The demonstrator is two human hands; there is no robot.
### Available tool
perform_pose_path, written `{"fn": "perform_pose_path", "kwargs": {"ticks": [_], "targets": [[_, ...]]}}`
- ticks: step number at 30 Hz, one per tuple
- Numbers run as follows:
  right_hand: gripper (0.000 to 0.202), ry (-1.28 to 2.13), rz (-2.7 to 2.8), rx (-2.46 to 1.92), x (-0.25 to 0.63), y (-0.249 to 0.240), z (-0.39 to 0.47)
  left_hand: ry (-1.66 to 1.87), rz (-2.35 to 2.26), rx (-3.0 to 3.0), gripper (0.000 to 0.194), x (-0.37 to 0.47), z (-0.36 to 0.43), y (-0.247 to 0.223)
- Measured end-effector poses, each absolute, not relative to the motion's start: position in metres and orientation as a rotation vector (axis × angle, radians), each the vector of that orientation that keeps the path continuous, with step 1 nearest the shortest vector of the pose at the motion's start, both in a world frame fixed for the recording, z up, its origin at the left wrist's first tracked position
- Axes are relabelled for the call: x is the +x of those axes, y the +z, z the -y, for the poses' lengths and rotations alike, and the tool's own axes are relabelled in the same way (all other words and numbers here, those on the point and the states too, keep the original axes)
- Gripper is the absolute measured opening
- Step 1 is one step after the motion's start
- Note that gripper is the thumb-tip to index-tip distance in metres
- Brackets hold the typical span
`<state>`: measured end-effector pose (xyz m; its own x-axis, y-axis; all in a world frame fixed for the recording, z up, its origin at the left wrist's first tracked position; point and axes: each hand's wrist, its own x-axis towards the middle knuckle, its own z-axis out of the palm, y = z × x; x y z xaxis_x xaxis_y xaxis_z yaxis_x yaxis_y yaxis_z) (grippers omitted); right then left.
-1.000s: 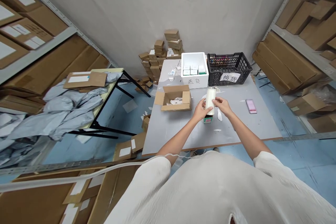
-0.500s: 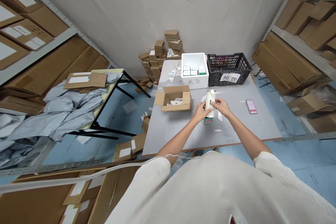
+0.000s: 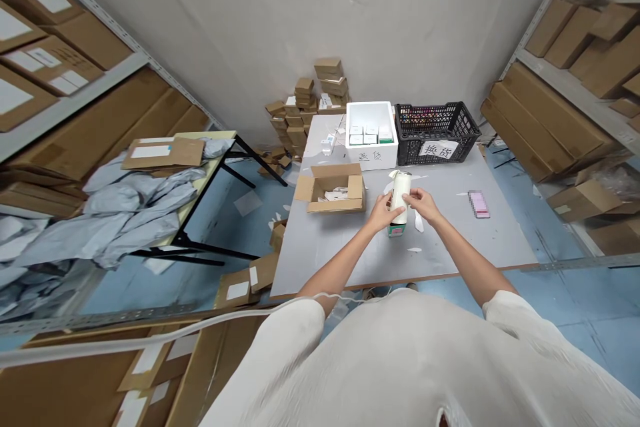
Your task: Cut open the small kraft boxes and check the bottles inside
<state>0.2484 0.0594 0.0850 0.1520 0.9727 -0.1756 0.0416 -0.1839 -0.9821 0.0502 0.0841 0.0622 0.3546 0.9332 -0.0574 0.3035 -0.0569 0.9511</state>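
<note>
Between my hands stands a cream-white cylindrical bottle (image 3: pixel 401 195), its upper end away from me. My left hand (image 3: pixel 383 213) is wrapped round its lower left side. From the right, the fingers of my right hand (image 3: pixel 421 203) press against the bottle. A small green box (image 3: pixel 397 230) shows just below the bottle's near end; whether the bottle sits in it or over it I cannot tell. To the left is an open cardboard box (image 3: pixel 336 197) with white items inside. White paper scraps (image 3: pixel 419 221) lie beside the bottle.
At the table's back stand a white foam box (image 3: pixel 371 159) holding small cartons and a black plastic crate (image 3: pixel 436 140). A pink-screened phone (image 3: pixel 479 204) lies on the right. Stacked cartons (image 3: pixel 330 87) stand behind the table; a side table (image 3: pixel 227 140) bears grey parcels.
The bottle has turned in my hands; its dark marking and the top's projecting part now face left. Both hands stay at nearly the same place.
</note>
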Motion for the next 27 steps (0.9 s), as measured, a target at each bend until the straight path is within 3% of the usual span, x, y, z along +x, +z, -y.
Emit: {"fn": "perform_pose_path", "kwargs": {"ticks": [4, 10, 18, 27], "targets": [[0.062, 1.264, 0.982, -1.380, 0.249, 0.085, -0.061, 0.810, -1.058, 1.491, 0.083, 0.052, -0.085, 0.059], [0.068, 1.224, 1.037, -1.415, 0.252, 0.082, -0.062, 0.799, -1.119, 1.558, 0.067, 0.050, -0.084, 0.066], [0.058, 1.187, 1.066, -1.381, 0.248, 0.087, -0.060, 0.841, -1.103, 1.443, 0.080, 0.050, -0.085, 0.069], [0.070, 1.155, 1.097, -1.381, 0.245, 0.087, -0.064, 0.789, -1.152, 1.477, 0.073, 0.048, -0.084, 0.076]]}}
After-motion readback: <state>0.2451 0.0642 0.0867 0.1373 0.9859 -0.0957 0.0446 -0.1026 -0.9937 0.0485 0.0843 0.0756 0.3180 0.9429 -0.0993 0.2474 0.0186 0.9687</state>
